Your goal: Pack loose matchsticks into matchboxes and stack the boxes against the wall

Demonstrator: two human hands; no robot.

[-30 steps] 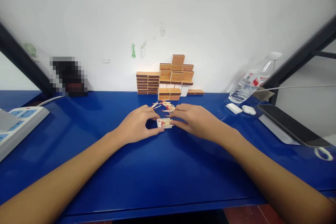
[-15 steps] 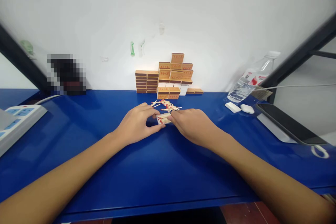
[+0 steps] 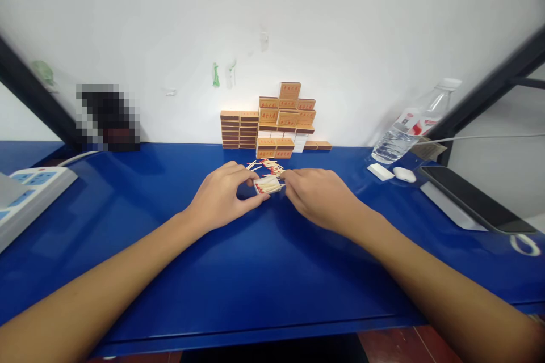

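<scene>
My left hand (image 3: pixel 221 195) grips a small white matchbox tray (image 3: pixel 275 180) by its left end, thumb in front and fingers behind. Inside the tray lie several red-tipped matches (image 3: pixel 267 188), their heads toward the left. My right hand (image 3: pixel 317 195) is beside the tray's right end, with thumb and fingers pinched together. Whatever is between those fingertips is hidden. Just behind the tray, a loose pile of matches (image 3: pixel 272 166) is scattered on the blue table (image 3: pixel 264 278), partly covered by my right fingers.
Behind the pile, matchboxes (image 3: pixel 275 148) stand stacked against the wall, with a neat column of boxes (image 3: pixel 239 129) to their left. At the right are a water bottle (image 3: pixel 394 133), a white earphone case (image 3: pixel 404 174) and a phone (image 3: pixel 472 198). A power strip (image 3: pixel 38 198) lies at left.
My right hand has drawn back from over the tray to its right end, uncovering the matches inside. My left hand keeps hold of the tray. The view has shifted slightly.
</scene>
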